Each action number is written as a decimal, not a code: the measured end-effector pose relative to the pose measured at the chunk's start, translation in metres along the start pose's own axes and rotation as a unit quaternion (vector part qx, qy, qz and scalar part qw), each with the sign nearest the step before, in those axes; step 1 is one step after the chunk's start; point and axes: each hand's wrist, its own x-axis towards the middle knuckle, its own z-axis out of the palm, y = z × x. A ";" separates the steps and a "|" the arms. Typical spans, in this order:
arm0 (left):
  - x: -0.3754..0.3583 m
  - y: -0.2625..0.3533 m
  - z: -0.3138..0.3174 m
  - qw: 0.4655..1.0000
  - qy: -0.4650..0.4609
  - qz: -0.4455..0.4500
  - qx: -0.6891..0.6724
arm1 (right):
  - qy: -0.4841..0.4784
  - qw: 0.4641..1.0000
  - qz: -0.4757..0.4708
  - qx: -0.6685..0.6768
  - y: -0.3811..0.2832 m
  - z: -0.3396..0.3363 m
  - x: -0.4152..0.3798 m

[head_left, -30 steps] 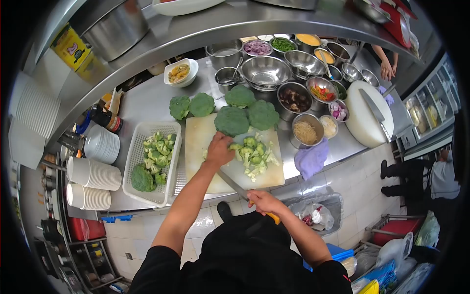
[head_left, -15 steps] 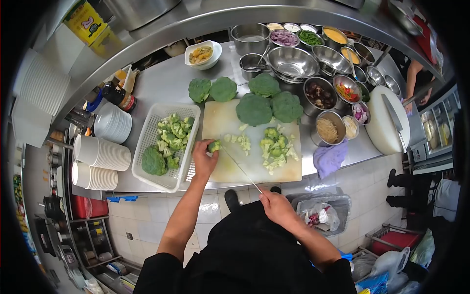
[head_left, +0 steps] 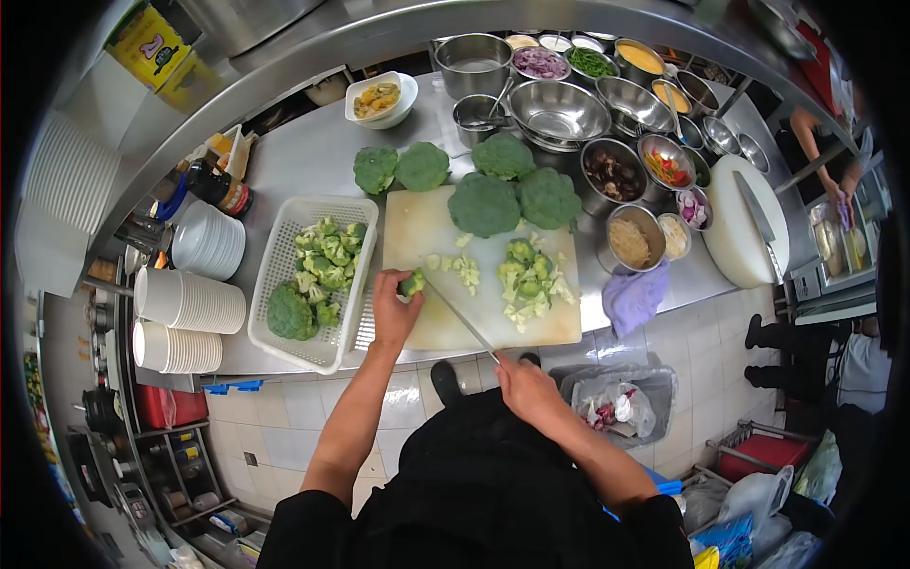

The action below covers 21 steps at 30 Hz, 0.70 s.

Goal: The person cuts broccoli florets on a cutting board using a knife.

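My left hand (head_left: 394, 311) pinches a small broccoli floret (head_left: 412, 283) at the left side of the cutting board (head_left: 417, 228). In my right hand (head_left: 531, 391) is the handle of a knife (head_left: 462, 319), its blade slanting across the board with the tip close to the floret. Cut stem pieces (head_left: 465, 270) and a pile of florets (head_left: 526, 275) lie on the board. Large broccoli heads (head_left: 484, 204) rest at its far edge, with further heads (head_left: 423, 166) behind on the counter. A white perforated basket (head_left: 266, 275) left of the board contains florets and a bigger broccoli piece (head_left: 292, 312).
Metal bowls (head_left: 559, 109) and pots of ingredients crowd the right back. A purple cloth (head_left: 635, 302) hangs over the front edge, near a round white board (head_left: 744, 228) bearing another knife (head_left: 755, 207). Stacked white bowls (head_left: 190, 299) stand left. A lined bin (head_left: 621, 403) sits below; another person works at far right.
The whole view has shifted slightly. The knife blade shows broader beside the floret, while my left hand keeps its pinch. At far right, the other person's hands have moved and now hold a purple cloth.
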 end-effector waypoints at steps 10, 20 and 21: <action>-0.024 -0.027 -0.005 0.998 -0.004 -0.049 0.034 | -0.080 0.975 0.010 0.206 0.022 -0.006 0.010; -0.001 -0.031 -0.063 0.978 0.018 -0.168 -0.123 | -0.220 0.918 0.115 0.309 0.047 -0.002 0.030; 0.015 -0.017 -0.088 0.987 0.042 -0.144 -0.064 | -0.218 0.920 0.113 0.306 0.052 0.000 0.027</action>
